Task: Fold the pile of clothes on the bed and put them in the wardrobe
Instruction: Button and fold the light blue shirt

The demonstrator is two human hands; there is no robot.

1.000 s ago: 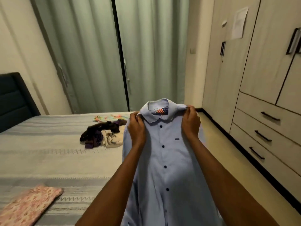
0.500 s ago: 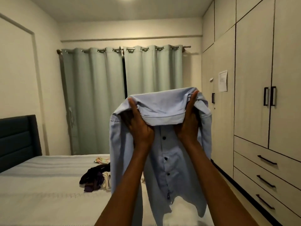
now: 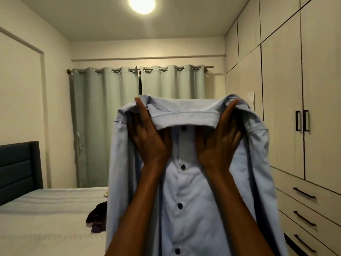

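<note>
A light blue button-up shirt [image 3: 186, 191] hangs in front of me at face height, its buttoned front facing me. My left hand [image 3: 149, 143] grips it at one shoulder and my right hand [image 3: 219, 143] grips the other shoulder, with the collar band stretched between them. The shirt's body and sleeves dangle below and hide part of the bed [image 3: 46, 218]. A small pile of dark clothes [image 3: 96, 217] lies on the bed to the left of the shirt. The wardrobe [image 3: 287, 126] fills the right wall, its doors closed.
Drawers with dark handles [image 3: 304, 196] sit under the wardrobe doors. Pale green curtains [image 3: 129, 117] hang at the far wall. A dark headboard [image 3: 18, 169] stands at the left. A ceiling lamp [image 3: 142, 4] shines overhead.
Both hands have lifted the shirt from waist height up to face height, and my view has tilted upward. The pink folded cloth on the near bed is out of view now.
</note>
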